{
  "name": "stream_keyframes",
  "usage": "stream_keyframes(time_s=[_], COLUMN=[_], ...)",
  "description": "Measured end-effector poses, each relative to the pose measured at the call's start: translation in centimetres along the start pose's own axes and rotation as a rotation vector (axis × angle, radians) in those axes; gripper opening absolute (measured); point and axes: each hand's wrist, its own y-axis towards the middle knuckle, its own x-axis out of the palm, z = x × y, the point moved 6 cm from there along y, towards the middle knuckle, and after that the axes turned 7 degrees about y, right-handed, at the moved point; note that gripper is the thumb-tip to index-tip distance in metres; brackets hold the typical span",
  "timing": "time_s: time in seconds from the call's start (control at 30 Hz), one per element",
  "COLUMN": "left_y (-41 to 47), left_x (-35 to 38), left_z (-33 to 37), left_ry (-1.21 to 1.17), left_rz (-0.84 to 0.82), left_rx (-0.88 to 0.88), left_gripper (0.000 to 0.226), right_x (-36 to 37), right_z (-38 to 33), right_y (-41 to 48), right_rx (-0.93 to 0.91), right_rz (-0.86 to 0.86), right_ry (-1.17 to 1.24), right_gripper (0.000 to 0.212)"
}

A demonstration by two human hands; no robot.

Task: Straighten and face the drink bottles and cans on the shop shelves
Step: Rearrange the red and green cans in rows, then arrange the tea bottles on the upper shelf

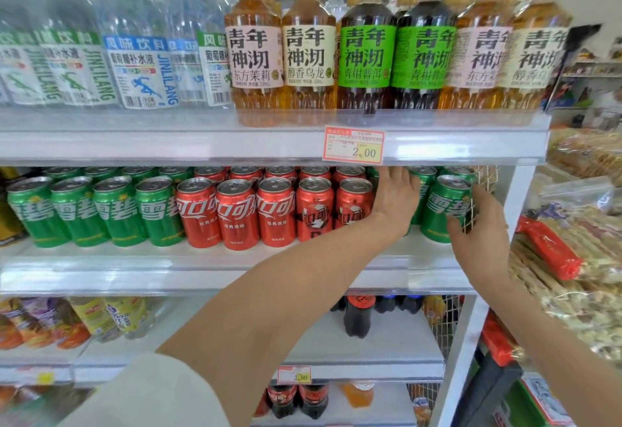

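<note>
hands work at the right end of the middle white metal shelf (235, 268), where the rows of cans stop against a wire mesh side panel (484, 184). the left hand (397, 196) reaches deep between the last red cola can (353, 209) and the green lemon-lime cans, its fingers slipped behind and out of sight, so whether it grips a back can or only pushes one cannot be told; the reach suggests it is pulling rear stock forward to fill the gap. the right hand (479, 224) cups the front green aluminium can with white lettering (446, 208) from its right side, fingers curled round the lower body, probably to turn the label square to the aisle and nudge the can level with the front edge. that can stands upright, just beside the mesh, its lettering already mostly outward. to the left, the red and green cans sit in tidy files, labels forward. above, the amber tea bottles with tan caps (308, 46) also face out, so this corner looks like the remaining untidy spot.
</note>
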Motion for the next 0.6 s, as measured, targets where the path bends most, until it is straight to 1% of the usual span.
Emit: stream_keyframes(time_s=[0.07, 0.13, 0.23, 0.3, 0.33, 0.37, 0.43, 0.53, 0.6], left_y=[0.2, -0.7, -4.5, -8.1, -9.7, -11.2, -12.8, -13.1, -12.6], left_x=[-0.1, -0.4, -2.3, -3.6, -4.2, -5.1, -6.7, -8.7, -9.5], left_z=[0.0, -0.1, -0.8, -2.3, -3.7, -5.7, -10.2, -17.2, -21.4], left_ry=[-0.016, -0.092, -0.345, -0.498, -0.54, -0.571, -0.609, -0.635, -0.612], left_rz=[0.053, 0.123, 0.388, 0.584, 0.671, 0.748, 0.869, 0.943, 0.965], left_rx=[0.001, 0.018, 0.12, 0.189, 0.192, 0.169, 0.068, -0.106, -0.205], left_gripper=[0.053, 0.049, 0.042, 0.025, 0.02, 0.018, 0.016, 0.016, 0.016], right_x=[-0.2, -0.3, -0.9, -1.7, -2.2, -2.7, -3.6, -4.5, -4.6], right_z=[-1.6, -3.1, -5.5, -7.9, -9.4, -10.9, -14.2, -19.3, -22.5], right_y=[-0.4, -0.9, -1.5, -1.4, -1.1, -0.7, 0.4, 2.5, 4.3], right_rx=[-0.092, -0.182, -0.258, -0.341, -0.392, -0.436, -0.508, -0.624, -0.694], right_rz=[0.002, -0.022, -0.076, -0.068, -0.058, -0.05, -0.038, -0.04, -0.051], right_ry=[0.028, 0.064, 0.133, 0.177, 0.207, 0.238, 0.287, 0.335, 0.316], right_gripper=[0.055, 0.052, 0.047, 0.038, 0.033, 0.029, 0.026, 0.023, 0.022])
